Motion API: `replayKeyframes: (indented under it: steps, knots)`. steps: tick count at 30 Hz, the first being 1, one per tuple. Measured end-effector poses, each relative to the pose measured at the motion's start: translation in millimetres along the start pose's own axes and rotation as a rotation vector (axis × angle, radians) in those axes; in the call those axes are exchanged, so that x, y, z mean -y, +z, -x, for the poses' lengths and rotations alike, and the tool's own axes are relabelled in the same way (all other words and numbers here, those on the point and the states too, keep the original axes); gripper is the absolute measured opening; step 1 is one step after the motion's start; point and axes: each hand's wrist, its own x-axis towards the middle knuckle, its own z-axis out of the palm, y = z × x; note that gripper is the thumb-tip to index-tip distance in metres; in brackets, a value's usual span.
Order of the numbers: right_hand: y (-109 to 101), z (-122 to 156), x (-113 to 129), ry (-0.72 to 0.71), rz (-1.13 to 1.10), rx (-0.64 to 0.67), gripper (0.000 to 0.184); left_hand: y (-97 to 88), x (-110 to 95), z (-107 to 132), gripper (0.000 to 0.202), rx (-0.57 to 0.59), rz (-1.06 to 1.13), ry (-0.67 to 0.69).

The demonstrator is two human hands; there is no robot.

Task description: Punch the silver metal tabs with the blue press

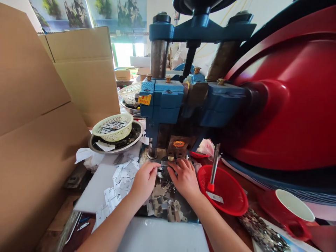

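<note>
Under the press head, a small flat metal plate (pixel 164 163) lies between my two hands at the die. My left hand (pixel 144 180) pinches its left end between thumb and fingers. At its right end, my right hand (pixel 185 176) has thumb and forefinger on the plate, the other fingers curved over the die area. Small dark scraps (pixel 170 185) lie just below my fingers. Between my forearms rests a pile of bent metal pieces (pixel 168 208). Many flat metal plates (pixel 115 190) are strewn left of my left hand. The blue press (pixel 168 105) stands directly ahead.
A red basket (pixel 236 206) holding a metal rod (pixel 215 168) stands at right, near a red mug (pixel 296 213). The large red flywheel (pixel 288 98) fills the right. A pale sieve basket (pixel 123 133) sits on a metal basin (pixel 138 134) at left, beside cardboard (pixel 84 70).
</note>
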Motion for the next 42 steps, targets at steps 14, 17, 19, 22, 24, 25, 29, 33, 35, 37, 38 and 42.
replayKeyframes:
  steps: [14, 17, 19, 22, 24, 25, 29, 33, 35, 37, 38, 42]
  knots:
    - [5, 4, -16, -0.053, -0.055, -0.021, 0.024, 3.2, -9, -30, 0.018, 0.014, 0.013, -0.161]
    - [-1, 11, -19, -0.146, -0.011, -0.029, 0.022, 3.5, -6, -26, 0.019, 0.001, 0.03, -0.17]
    - [-3, 15, -19, -0.193, -0.01, -0.043, 0.019, 4.5, -4, -25, 0.019, -0.006, 0.043, -0.174]
    - [-3, 18, -17, -0.192, -0.082, -0.063, 0.015, 6.4, -2, -26, 0.02, 0.0, 0.049, -0.172]
    - [0, 15, -14, -0.132, -0.179, -0.077, 0.015, 7.0, -2, -27, 0.02, 0.009, 0.039, -0.167]
    - [2, 12, -13, -0.089, -0.221, -0.088, 0.016, 7.1, -2, -28, 0.02, 0.013, 0.033, -0.167]
    - [13, -5, -10, 0.07, -0.212, -0.119, 0.018, 7.4, -2, -29, 0.02, 0.021, 0.034, -0.176]
    - [16, -14, -7, 0.104, -0.089, -0.071, 0.019, 8.5, -2, -29, 0.02, 0.009, 0.041, -0.171]
    - [12, -13, -5, 0.061, -0.055, -0.043, 0.018, 8.5, -1, -30, 0.02, 0.005, 0.05, -0.174]
    - [6, -9, -4, 0.001, -0.024, -0.025, 0.017, 8.2, -2, -30, 0.02, 0.002, 0.06, -0.183]
    - [3, -6, -4, -0.025, -0.01, -0.018, 0.018, 8.0, -2, -31, 0.02, 0.002, 0.063, -0.187]
    - [0, 5, -9, -0.069, -0.012, 0.005, 0.023, 8.6, -7, -34, 0.018, 0.037, 0.037, -0.202]
